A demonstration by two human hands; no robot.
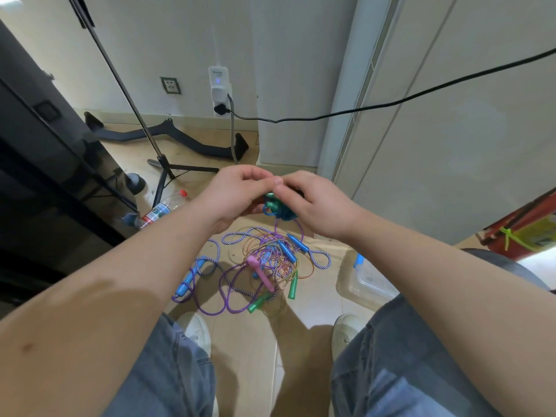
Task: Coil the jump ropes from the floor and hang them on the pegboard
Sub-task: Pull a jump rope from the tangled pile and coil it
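My left hand (237,191) and my right hand (313,203) meet above the floor, both closed on a small blue-green coiled jump rope (278,209) that shows between the palms. Their fingertips touch at the top of the bundle. Below them a tangled pile of jump ropes (264,266) lies on the tiled floor: purple and striped cords, thin iridescent cords, blue handles (288,251), a pink handle (260,272) and green handles (258,302). No pegboard is in view.
A clear plastic bin (364,281) stands right of the pile. A tripod (168,170), a plastic bottle (162,209) and a black stand base (180,136) lie behind left. A black cable (391,103) crosses the wall. My knees and shoes (198,332) frame the pile.
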